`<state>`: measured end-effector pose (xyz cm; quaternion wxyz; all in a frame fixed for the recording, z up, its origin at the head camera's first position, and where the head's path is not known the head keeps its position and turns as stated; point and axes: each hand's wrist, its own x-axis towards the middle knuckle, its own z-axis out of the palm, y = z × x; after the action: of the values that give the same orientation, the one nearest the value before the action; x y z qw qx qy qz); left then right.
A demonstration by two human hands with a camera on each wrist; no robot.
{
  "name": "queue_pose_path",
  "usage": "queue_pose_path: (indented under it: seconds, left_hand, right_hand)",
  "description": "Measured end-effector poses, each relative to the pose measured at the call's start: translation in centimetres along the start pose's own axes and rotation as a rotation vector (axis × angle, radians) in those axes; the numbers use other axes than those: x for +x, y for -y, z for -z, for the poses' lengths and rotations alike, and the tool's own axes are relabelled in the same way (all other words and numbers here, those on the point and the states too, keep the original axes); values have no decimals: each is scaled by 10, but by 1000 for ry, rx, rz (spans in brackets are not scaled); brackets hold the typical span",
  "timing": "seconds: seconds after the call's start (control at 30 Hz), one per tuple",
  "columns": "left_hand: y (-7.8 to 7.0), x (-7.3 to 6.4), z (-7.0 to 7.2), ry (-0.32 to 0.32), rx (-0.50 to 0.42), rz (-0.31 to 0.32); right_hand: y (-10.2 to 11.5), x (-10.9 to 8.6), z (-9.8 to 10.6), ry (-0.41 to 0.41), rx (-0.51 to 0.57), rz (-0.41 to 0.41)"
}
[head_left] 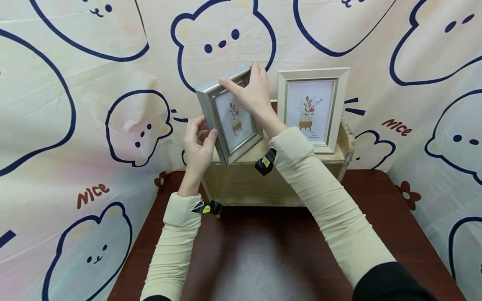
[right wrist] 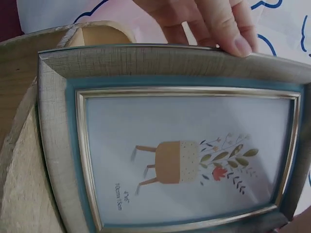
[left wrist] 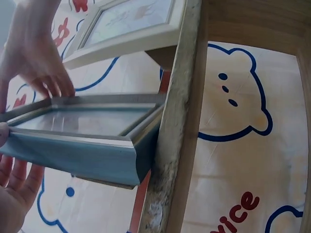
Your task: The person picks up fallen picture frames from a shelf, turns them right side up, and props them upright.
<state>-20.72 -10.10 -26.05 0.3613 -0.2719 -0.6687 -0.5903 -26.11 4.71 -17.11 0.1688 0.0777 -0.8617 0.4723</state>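
In the head view a silver-grey picture frame [head_left: 235, 116] with a plant print stands tilted and turned at the left of a wooden shelf [head_left: 260, 184]. My left hand [head_left: 197, 146] grips its left side, thumb at the front and fingers behind. From above, my right hand [head_left: 253, 90] holds the top edge, thumb towards the left corner and fingers over the right end. The left wrist view shows the frame's bluish outer side [left wrist: 73, 153] and its lower end against the shelf's edge [left wrist: 175, 116]. Close up, the right wrist view shows the print [right wrist: 189, 155].
A cream picture frame [head_left: 312, 110] with a similar print stands upright on the shelf to the right. The shelf has a raised end panel [head_left: 346, 144] at its right. Under it lies a dark red-brown table [head_left: 263, 255]. Behind hangs a cloth with cartoon bears [head_left: 143, 125].
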Motion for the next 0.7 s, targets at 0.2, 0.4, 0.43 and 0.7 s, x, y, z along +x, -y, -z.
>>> queue_pose_path:
  seconds: [0.2,0.4,0.43,0.7]
  left_hand:
    - [-5,-4,-10,-52,29,-59]
    - [-11,-9,-23,-108,74,-84]
    - [-11,-9,-25,-118,80,-80]
    - [3,-11,-31,-175,120,-103]
  right_hand:
    - [-7,6,3,55,148,44]
    - [-15,14,8,109,289,65]
    - [-15,14,8,116,301,65]
    - [-16,12,4,51,277,117]
